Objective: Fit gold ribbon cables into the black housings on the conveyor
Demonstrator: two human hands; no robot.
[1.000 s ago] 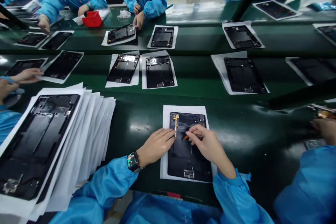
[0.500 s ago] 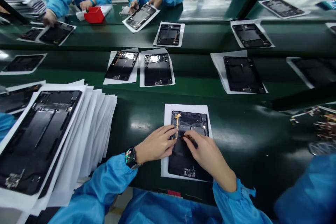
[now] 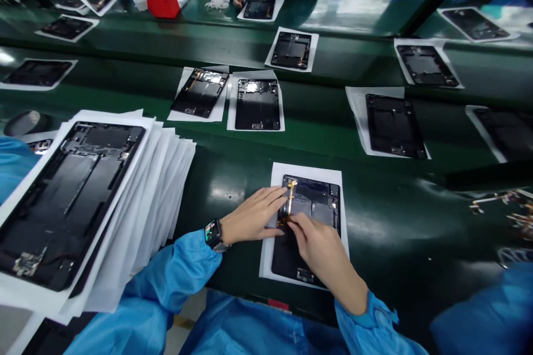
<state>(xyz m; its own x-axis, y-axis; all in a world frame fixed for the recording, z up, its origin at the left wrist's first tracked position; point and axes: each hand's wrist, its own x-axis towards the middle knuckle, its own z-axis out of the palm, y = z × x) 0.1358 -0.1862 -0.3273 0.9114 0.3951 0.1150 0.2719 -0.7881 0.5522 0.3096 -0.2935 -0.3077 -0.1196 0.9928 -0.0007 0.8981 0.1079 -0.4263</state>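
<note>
A black tablet chassis [image 3: 318, 202] lies on a white sheet [image 3: 308, 171] on the green belt in front of me. An orange flex cable [image 3: 292, 193] runs down its upper left part. My left hand [image 3: 254, 215], with a watch on the wrist, lies flat with its fingers stretched onto the chassis's left edge beside the cable. My right hand [image 3: 322, 249] reaches in from the lower right. Its thumb and forefinger are pinched together at the cable's lower end.
A fanned stack of chassis and white sheets [image 3: 75, 194] fills the left. More chassis on sheets [image 3: 257, 104] [image 3: 393, 125] lie on the belts beyond. People in blue coats work across the line near a red box [image 3: 163, 3]. A blue sleeve [image 3: 487, 316] is at the lower right.
The view has shifted, so the chassis sits further right. My right hand's fingertips have moved left to the cable's lower end. My left hand has stayed on the chassis's edge.
</note>
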